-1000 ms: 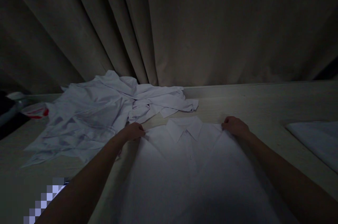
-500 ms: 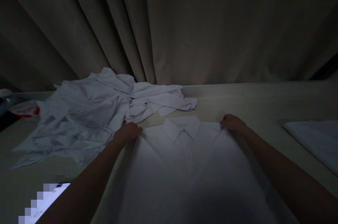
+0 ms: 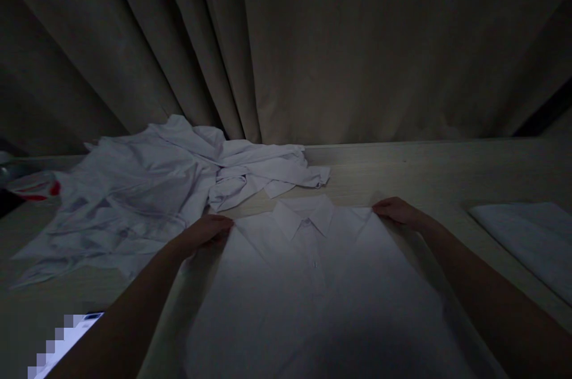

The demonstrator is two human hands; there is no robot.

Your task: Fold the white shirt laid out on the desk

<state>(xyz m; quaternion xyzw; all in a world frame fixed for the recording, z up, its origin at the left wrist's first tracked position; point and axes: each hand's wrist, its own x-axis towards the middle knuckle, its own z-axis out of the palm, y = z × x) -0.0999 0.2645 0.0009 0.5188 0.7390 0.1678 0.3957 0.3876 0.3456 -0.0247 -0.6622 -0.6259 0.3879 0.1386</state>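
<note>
A white collared shirt (image 3: pixel 286 283) lies front side up before me, its collar pointing away and a button showing below the collar. My left hand (image 3: pixel 212 230) pinches the shirt at its left shoulder. At the opposite shoulder, my right hand (image 3: pixel 395 212) grips the cloth between thumb and fingers. The fabric is stretched fairly flat between both hands. The shirt's lower part runs out of view at the bottom, and a shadow darkens it there.
Crumpled white shirts (image 3: pixel 143 182) lie at the left. A folded white cloth (image 3: pixel 531 236) is at the right. A lit phone (image 3: pixel 67 343) lies at lower left, partly pixelated. A clear plastic item with red marking (image 3: pixel 36 187) sits far left. A curtain (image 3: pixel 357 51) hangs behind the table (image 3: pixel 429 170).
My left hand has shifted slightly left and drawn the shoulder outward, so the cloth looks more spread. The right hand stays at its shoulder. The whole view has moved a little.
</note>
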